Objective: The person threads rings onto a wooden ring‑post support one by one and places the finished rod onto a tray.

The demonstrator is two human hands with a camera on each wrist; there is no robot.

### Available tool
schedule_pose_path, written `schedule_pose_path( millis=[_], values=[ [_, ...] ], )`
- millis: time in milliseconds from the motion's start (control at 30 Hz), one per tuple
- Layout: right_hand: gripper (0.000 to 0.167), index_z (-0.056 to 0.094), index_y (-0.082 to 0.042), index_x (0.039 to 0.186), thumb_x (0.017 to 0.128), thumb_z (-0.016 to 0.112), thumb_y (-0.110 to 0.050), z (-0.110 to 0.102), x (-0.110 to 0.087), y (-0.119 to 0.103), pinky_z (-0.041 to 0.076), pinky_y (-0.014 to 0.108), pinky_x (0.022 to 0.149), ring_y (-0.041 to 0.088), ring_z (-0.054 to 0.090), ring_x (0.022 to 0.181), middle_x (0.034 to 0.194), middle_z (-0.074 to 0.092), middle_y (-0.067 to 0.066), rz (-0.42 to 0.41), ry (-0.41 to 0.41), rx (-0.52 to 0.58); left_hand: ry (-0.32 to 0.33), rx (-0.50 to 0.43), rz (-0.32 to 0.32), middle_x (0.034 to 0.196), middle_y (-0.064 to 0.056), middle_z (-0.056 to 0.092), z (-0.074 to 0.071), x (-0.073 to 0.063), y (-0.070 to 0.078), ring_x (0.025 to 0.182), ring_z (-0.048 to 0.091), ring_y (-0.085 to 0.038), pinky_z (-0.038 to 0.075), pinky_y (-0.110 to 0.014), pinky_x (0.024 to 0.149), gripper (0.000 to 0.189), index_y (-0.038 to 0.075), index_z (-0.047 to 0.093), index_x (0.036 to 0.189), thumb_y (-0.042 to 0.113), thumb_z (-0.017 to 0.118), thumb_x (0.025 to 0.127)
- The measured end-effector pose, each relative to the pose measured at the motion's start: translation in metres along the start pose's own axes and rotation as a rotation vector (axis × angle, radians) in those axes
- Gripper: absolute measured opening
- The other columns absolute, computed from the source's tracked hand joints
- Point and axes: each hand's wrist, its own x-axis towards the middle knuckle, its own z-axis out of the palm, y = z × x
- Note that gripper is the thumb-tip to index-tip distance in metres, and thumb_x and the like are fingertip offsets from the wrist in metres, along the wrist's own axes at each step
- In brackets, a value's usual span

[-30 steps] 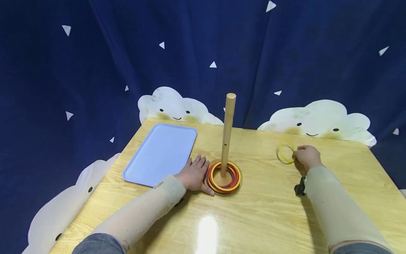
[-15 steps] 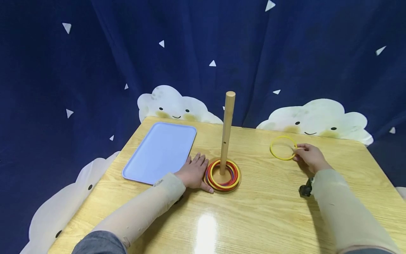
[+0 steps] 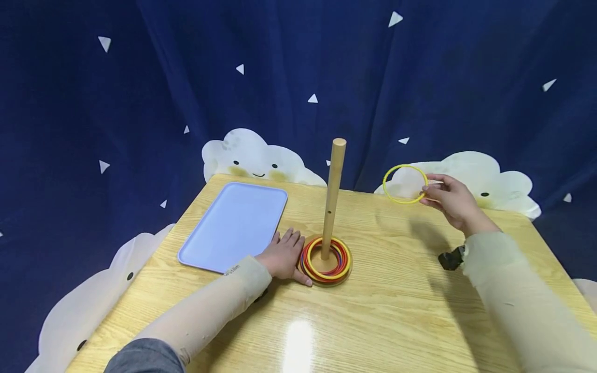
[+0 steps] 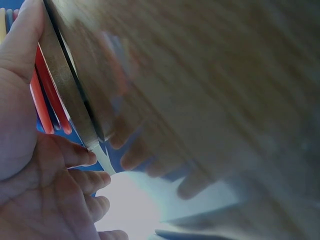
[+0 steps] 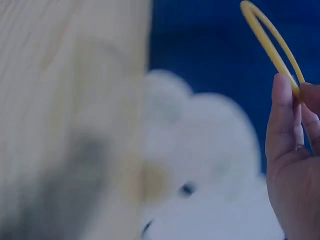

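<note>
My right hand [image 3: 453, 201] pinches a yellow ring [image 3: 404, 203] by its right side, raised above the far right of the table. In the right wrist view the thumb and fingers meet on the edge of the ring [image 5: 270, 47]. A wooden post [image 3: 333, 194] stands upright on a round base, with several red, blue and yellow rings [image 3: 345, 261] stacked around its foot. My left hand [image 3: 283, 256] lies with fingers straight against the left side of that base. In the left wrist view, the thumb and palm are against the edge of the base [image 4: 70, 85].
A light blue tray [image 3: 238, 223] lies left of the post, its near right corner beside the left hand. The wooden table [image 3: 382, 311] ends at a dark blue curtain [image 3: 280, 62] with white clouds. A black wrist camera [image 3: 451, 259] hangs under the right wrist.
My right hand has lifted the yellow ring off the table, up and slightly to the left. The left hand keeps its place at the base.
</note>
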Motion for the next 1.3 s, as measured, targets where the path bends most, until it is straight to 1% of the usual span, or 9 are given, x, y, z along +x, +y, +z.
schedule_pose_path(
  millis=[200,333,433,500,567,700,867,967,1300],
  values=[
    [0.026,0.060,-0.011,0.124,0.101,0.063,0.001,0.042,-0.015,-0.052,0.060,0.024,0.076,0.012,0.071,0.084,0.096,0.067,0.005,-0.025,-0.074,0.280,0.001,0.000,0.004,0.171,-0.016,0.016,0.000,0.000,-0.001,0.158,0.006,-0.033,0.010,-0.056,0.124,0.125,0.004,0.024,0.165,0.081,0.069,0.077],
    [0.027,0.064,-0.005,0.125,0.101,0.060,0.006,0.070,-0.029,-0.083,0.061,0.028,0.073,0.019,0.073,0.082,0.097,0.068,0.012,-0.034,-0.151,0.538,-0.001,0.000,0.003,0.171,-0.016,0.015,-0.001,0.000,0.000,0.158,0.005,-0.033,0.009,-0.055,0.124,0.124,0.005,0.023,0.165,0.080,0.069,0.078],
    [0.027,0.064,-0.001,0.125,0.102,0.055,0.010,0.088,-0.038,-0.100,0.062,0.031,0.071,0.025,0.074,0.078,0.096,0.069,0.018,-0.031,-0.242,0.723,0.001,-0.010,0.004,0.171,-0.017,0.015,-0.002,0.001,0.000,0.158,0.005,-0.033,0.008,-0.055,0.124,0.124,0.004,0.023,0.165,0.079,0.070,0.078],
    [0.027,0.062,0.001,0.127,0.103,0.053,0.011,0.099,-0.044,-0.108,0.062,0.031,0.070,0.027,0.074,0.078,0.096,0.068,0.020,-0.028,-0.294,0.795,0.004,-0.017,0.006,0.171,-0.017,0.016,-0.002,0.001,0.000,0.158,0.006,-0.034,0.009,-0.055,0.124,0.124,0.004,0.023,0.165,0.078,0.071,0.078],
    [0.028,0.060,0.001,0.128,0.103,0.051,0.011,0.107,-0.050,-0.114,0.062,0.031,0.070,0.028,0.074,0.079,0.097,0.068,0.021,-0.025,-0.341,0.830,0.005,-0.018,0.007,0.170,-0.017,0.016,-0.002,0.001,0.000,0.158,0.006,-0.034,0.009,-0.055,0.124,0.124,0.004,0.024,0.164,0.078,0.071,0.077],
    [0.030,0.058,0.000,0.130,0.103,0.051,0.011,0.122,-0.059,-0.122,0.062,0.030,0.071,0.027,0.074,0.081,0.099,0.066,0.020,-0.026,-0.397,0.804,0.002,-0.006,0.007,0.171,-0.016,0.015,-0.001,0.001,0.000,0.158,0.006,-0.033,0.009,-0.055,0.124,0.125,0.004,0.023,0.165,0.080,0.070,0.077],
    [0.024,0.064,0.002,0.122,0.103,0.053,0.010,0.137,-0.065,-0.126,0.062,0.029,0.071,0.025,0.073,0.083,0.098,0.067,0.018,-0.057,-0.429,0.695,0.005,-0.012,0.010,0.170,-0.017,0.016,-0.001,0.001,-0.001,0.158,0.006,-0.033,0.009,-0.055,0.124,0.125,0.004,0.023,0.165,0.079,0.070,0.077],
    [0.022,0.067,0.002,0.118,0.103,0.053,0.009,0.144,-0.066,-0.126,0.062,0.029,0.072,0.023,0.072,0.084,0.096,0.068,0.017,-0.065,-0.452,0.655,0.006,-0.012,0.009,0.170,-0.017,0.016,-0.003,0.000,0.000,0.158,0.006,-0.033,0.010,-0.056,0.124,0.124,0.004,0.024,0.164,0.079,0.070,0.078],
    [0.020,0.068,0.000,0.118,0.103,0.056,0.006,0.152,-0.062,-0.115,0.061,0.029,0.074,0.021,0.071,0.085,0.097,0.067,0.015,-0.025,-0.423,0.599,0.001,-0.005,0.004,0.170,-0.017,0.016,-0.001,0.000,0.000,0.158,0.006,-0.034,0.010,-0.056,0.124,0.123,0.004,0.024,0.164,0.078,0.070,0.078]
  ],
)
